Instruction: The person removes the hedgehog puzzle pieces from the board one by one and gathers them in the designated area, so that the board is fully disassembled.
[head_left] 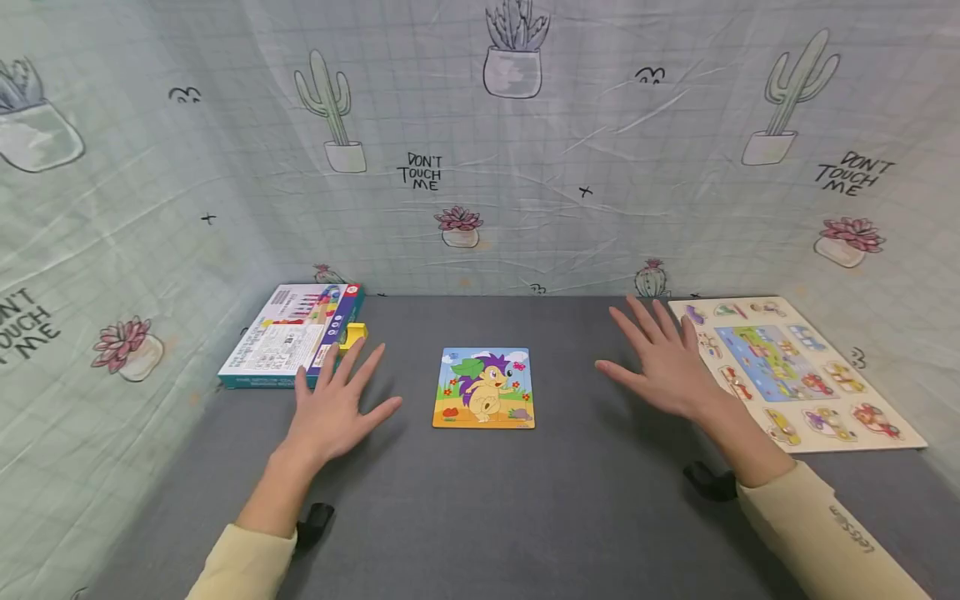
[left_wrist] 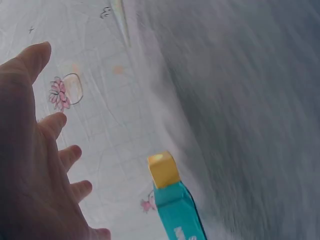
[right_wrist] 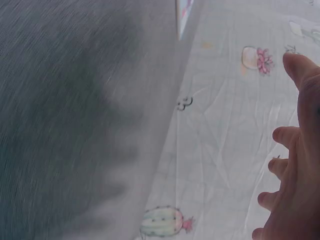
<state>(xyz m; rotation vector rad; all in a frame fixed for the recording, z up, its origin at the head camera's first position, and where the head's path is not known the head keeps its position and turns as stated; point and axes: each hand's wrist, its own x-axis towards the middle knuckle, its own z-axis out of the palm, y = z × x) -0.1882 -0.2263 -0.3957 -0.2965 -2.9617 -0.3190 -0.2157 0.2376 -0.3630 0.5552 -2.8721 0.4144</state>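
Observation:
A square picture puzzle (head_left: pixel 484 388) showing a purple-haired hedgehog lies flat on the dark grey table between the two hands. To its left the left hand (head_left: pixel 335 410) hovers with fingers spread, holding nothing, close to a boxed toy (head_left: pixel 288 337) and a small yellow piece (head_left: pixel 353 335) at the box's right side. On the other side the right hand (head_left: pixel 660 362) is likewise spread and holds nothing, near the left edge of a wooden board puzzle (head_left: pixel 810 375). In the left wrist view, the yellow piece (left_wrist: pixel 164 169) shows beside the box's teal side (left_wrist: pixel 179 212).
Fabric walls (head_left: pixel 525 167) printed with cacti and lettering enclose the table (head_left: pixel 480 517) at the back and both sides. Black straps (head_left: pixel 313 525) sit at the wrists, by the pale yellow sleeves (head_left: pixel 247 562).

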